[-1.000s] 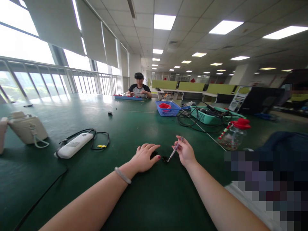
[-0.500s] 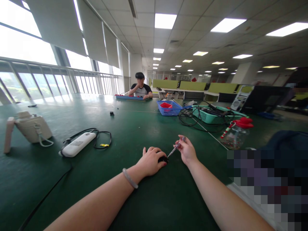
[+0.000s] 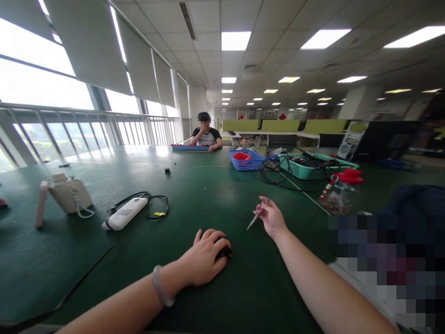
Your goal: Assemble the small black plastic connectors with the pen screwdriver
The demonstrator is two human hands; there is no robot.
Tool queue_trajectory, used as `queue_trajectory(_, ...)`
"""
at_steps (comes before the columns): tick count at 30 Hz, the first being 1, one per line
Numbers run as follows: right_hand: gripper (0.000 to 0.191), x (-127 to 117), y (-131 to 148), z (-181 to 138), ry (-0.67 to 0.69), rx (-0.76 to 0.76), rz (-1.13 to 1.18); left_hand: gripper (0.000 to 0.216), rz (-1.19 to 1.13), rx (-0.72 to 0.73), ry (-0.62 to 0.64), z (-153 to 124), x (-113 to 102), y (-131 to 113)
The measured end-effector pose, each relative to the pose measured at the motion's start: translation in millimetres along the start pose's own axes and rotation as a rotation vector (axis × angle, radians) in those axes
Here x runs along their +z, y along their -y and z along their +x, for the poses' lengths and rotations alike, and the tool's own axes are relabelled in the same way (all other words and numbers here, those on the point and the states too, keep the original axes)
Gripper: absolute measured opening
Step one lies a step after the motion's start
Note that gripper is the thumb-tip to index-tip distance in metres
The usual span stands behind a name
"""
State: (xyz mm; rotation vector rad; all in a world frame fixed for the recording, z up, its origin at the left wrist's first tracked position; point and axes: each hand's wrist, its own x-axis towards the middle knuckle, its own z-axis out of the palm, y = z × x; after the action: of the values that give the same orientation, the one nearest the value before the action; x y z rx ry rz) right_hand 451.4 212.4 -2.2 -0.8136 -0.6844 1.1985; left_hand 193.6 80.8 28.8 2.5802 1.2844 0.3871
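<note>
My left hand (image 3: 207, 257) is closed over a small black object (image 3: 224, 253) on the green table. Most of that object is under the fingers, so its kind cannot be made out; a grey bangle circles the wrist. In my right hand (image 3: 273, 219) is a slim screwdriver (image 3: 255, 217) with a clear handle, pinched between fingers and thumb. Its metal tip points down and to the left, apart from the black object.
A white power strip (image 3: 127, 213) with a black cord and a beige bottle (image 3: 71, 195) lie left. Blue (image 3: 246, 162) and teal (image 3: 302, 171) baskets, tangled cables and a red-lidded jar (image 3: 342, 192) are right. Another person (image 3: 206, 134) sits across the table (image 3: 208, 195).
My left hand has drawn back towards me and leftward with the black object. The screwdriver tip, at the object before, is now away from it. The view has tilted slightly.
</note>
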Motion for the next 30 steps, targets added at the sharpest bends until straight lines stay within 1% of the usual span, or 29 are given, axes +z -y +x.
queue_trajectory(3, 0.019, 2, 0, -1, 0.004, 0.0, -0.027, 0.029, 0.015, -0.055, 0.011, -40, -8, 16)
queue_trajectory(7, 0.012, 5, -2, 1, -0.015, 0.018, -0.102, 0.03, 0.092, -0.15, -0.013, -89, -17, 52)
queue_trajectory(10, 0.011, 7, -2, 3, -0.025, 0.045, -0.126, 0.032, 0.176, -0.187, -0.06, -115, -22, 82)
queue_trajectory(13, 0.014, 5, 2, 5, -0.024, 0.075, -0.118, 0.034, 0.226, -0.212, -0.099, -132, -24, 107)
queue_trajectory(16, 0.017, 2, 5, 4, -0.028, 0.087, -0.076, 0.035, 0.266, -0.229, -0.142, -142, -24, 124)
queue_trajectory(19, 0.018, 0, 7, 4, -0.036, 0.094, -0.026, 0.038, 0.295, -0.214, -0.168, -146, -24, 130)
queue_trajectory(23, 0.018, -2, 6, 2, -0.045, 0.086, 0.023, 0.042, 0.275, -0.181, -0.179, -142, -22, 126)
queue_trajectory(27, 0.017, -3, 6, -2, -0.036, 0.078, 0.025, 0.031, 0.204, -0.182, -0.208, -135, -19, 123)
queue_trajectory(30, 0.016, -3, 6, -6, -0.032, 0.073, 0.012, 0.028, 0.174, -0.182, -0.281, -135, -21, 121)
